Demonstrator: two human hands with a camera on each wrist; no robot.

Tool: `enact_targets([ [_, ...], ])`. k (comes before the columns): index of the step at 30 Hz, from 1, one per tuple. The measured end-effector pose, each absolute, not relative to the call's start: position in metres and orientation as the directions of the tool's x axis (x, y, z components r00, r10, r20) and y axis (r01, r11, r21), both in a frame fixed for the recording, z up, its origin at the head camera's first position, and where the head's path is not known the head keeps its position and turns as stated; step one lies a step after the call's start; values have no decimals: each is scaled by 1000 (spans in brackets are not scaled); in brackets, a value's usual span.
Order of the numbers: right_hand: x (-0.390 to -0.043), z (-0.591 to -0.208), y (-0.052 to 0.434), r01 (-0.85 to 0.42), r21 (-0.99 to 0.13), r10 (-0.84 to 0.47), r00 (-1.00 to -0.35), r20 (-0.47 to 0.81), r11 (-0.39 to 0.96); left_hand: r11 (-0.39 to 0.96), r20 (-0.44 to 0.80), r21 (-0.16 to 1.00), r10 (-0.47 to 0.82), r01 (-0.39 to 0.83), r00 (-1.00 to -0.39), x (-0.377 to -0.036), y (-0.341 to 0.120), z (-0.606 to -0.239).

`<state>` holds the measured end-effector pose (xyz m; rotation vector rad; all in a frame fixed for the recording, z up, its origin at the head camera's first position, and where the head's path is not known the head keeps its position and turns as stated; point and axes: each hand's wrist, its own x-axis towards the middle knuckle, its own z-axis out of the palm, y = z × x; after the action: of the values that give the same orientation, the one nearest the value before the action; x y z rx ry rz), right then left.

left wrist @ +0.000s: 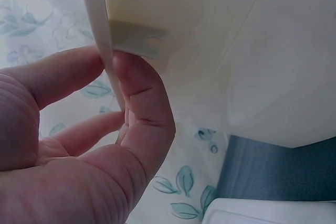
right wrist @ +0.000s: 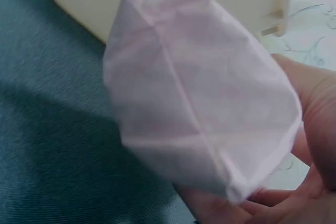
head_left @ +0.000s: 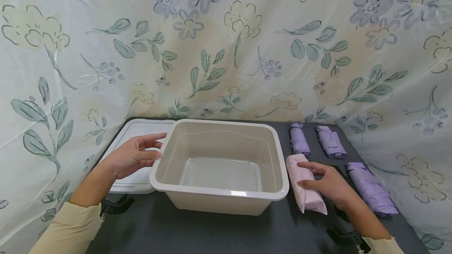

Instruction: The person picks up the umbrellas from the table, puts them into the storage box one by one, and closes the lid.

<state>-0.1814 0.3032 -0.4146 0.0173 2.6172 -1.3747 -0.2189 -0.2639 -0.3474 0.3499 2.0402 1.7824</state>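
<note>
Your left hand (head_left: 135, 156) is at the left rim of the beige tub (head_left: 220, 164), which stands in the middle of the dark table (head_left: 148, 226); in the left wrist view thumb and forefinger pinch that rim, so the grip there is clamped on the tub; your right hand (head_left: 326, 185) rests on the pink folded umbrella (head_left: 305, 185), which lies on the table just right of the tub, your fingers curled round it; three purple folded umbrellas (head_left: 370, 187) lie further right and behind; a white lid (head_left: 135, 128) lies flat left of the tub, under your left hand; a floral curtain (head_left: 226, 42) hangs behind.
</note>
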Motion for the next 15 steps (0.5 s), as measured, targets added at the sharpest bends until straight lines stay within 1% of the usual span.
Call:
enact_targets([
  [8, -178, -388, 300, 107, -895, -78, -985, -155, 433, 164, -143, 983, 440, -77, -886, -219, -264, -347],
  [12, -176, -376, 300, 127, -932, -94, -981, -168, 341, 154, -143, 985, 441, -82, -886, -219, -263, -346],
  [15, -175, -366, 299, 131, -941, -111, -979, -173, 312, 152, -143, 985, 432, -85, -890, -217, -263, -346],
])
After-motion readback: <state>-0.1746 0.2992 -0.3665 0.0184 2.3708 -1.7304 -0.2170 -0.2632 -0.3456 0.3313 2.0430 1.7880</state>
